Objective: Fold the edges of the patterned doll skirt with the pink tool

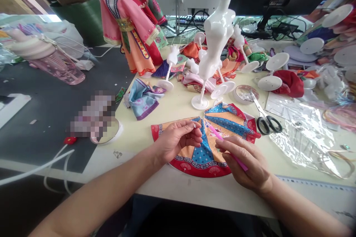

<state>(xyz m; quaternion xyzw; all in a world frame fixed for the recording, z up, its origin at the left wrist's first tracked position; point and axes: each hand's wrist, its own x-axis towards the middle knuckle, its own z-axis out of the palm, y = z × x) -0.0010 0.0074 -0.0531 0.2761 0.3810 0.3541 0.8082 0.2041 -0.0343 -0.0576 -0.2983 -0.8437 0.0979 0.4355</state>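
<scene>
Spreading across the cream counter [172, 111] in front of you, the work area runs from a dark mat on your left to crinkled clear film [303, 133] on your right. Behind it stand 2 dressed doll forms, the nearer in a pink and orange robe [126, 29], and 1 bare white mannequin [215, 40] on its round base, with a heap of small garments and toppled stands around it.

Directly under your hands lies the fan-shaped skirt panel [205, 155], flat, its red scalloped hem curving toward you and its blue centre strip running away from you toward the mannequin's base. A blue folded garment [143, 98] sits to its far left; black-handled scissors [264, 116] lie just off its right edge.

Your left hand [176, 140] rests on the panel's left half, thumb and forefinger pinched on a tiny pale bead [194, 126]. Your right hand [246, 161] is curled around a thin pink stick [222, 140], whose long axis slants up and left so its tip lies near the blue strip, close to the bead. Both hands are equally near the panel.
</scene>
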